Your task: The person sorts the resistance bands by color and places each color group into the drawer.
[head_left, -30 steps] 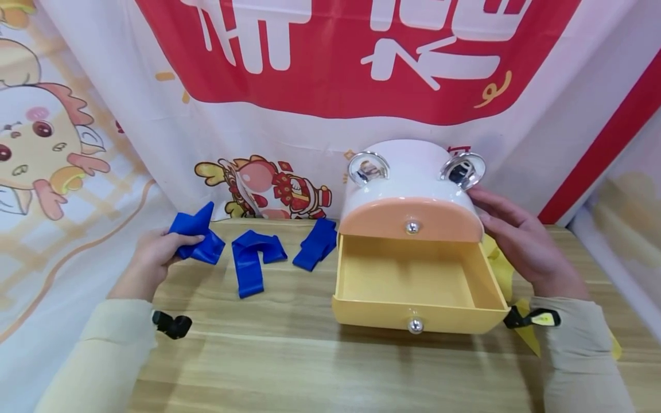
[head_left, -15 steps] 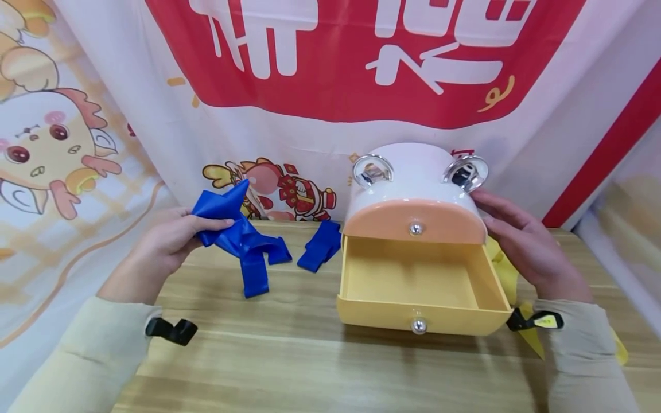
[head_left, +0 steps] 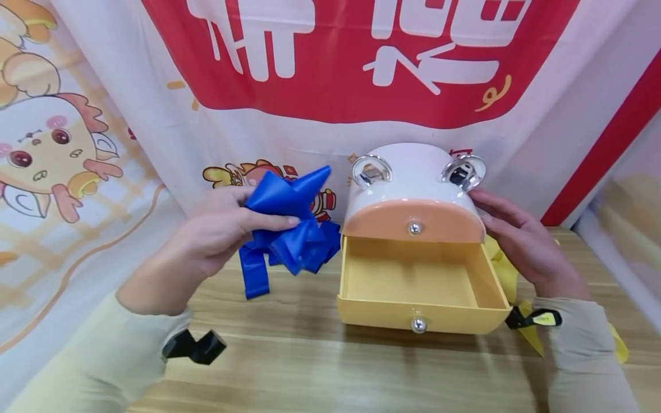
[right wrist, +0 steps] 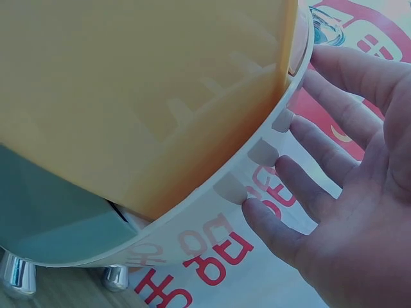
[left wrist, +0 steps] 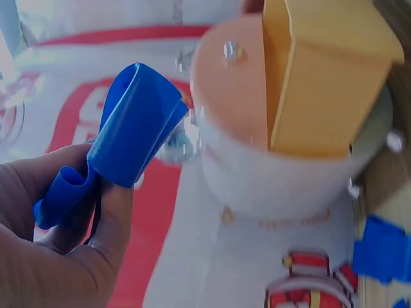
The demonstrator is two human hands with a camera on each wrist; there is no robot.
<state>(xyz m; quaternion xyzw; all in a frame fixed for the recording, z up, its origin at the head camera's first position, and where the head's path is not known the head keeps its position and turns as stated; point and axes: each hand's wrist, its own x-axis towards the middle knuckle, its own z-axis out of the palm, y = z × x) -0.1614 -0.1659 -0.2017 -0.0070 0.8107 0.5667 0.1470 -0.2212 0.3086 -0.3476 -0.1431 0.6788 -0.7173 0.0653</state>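
Note:
My left hand (head_left: pixel 219 229) pinches a folded, glossy blue strip (head_left: pixel 286 198) between thumb and fingers, raised above the table to the left of a small white drawer cabinet (head_left: pixel 413 178). In the left wrist view the strip (left wrist: pixel 138 122) stands in loops from the fingertips. The cabinet has a peach upper drawer (head_left: pixel 379 221), closed, and a yellow drawer (head_left: pixel 377 312) pulled out with nothing seen inside. My right hand (head_left: pixel 534 252) rests against the cabinet's right side; in the right wrist view its fingertips (right wrist: pixel 289 119) touch the white wall, fingers extended.
Another blue strip (head_left: pixel 254 278) lies on the wooden table (head_left: pixel 289 355), and further blue behind the held strip is partly hidden. Crumpled yellow material (head_left: pixel 505 275) lies right of the cabinet. A printed cloth (head_left: pixel 320 103) hangs close behind. A green part (right wrist: pixel 51 212) shows below the yellow drawer.
My left hand has carried the blue strip rightward, over the strips on the table, closer to the cabinet. My right hand stays at the cabinet's side.

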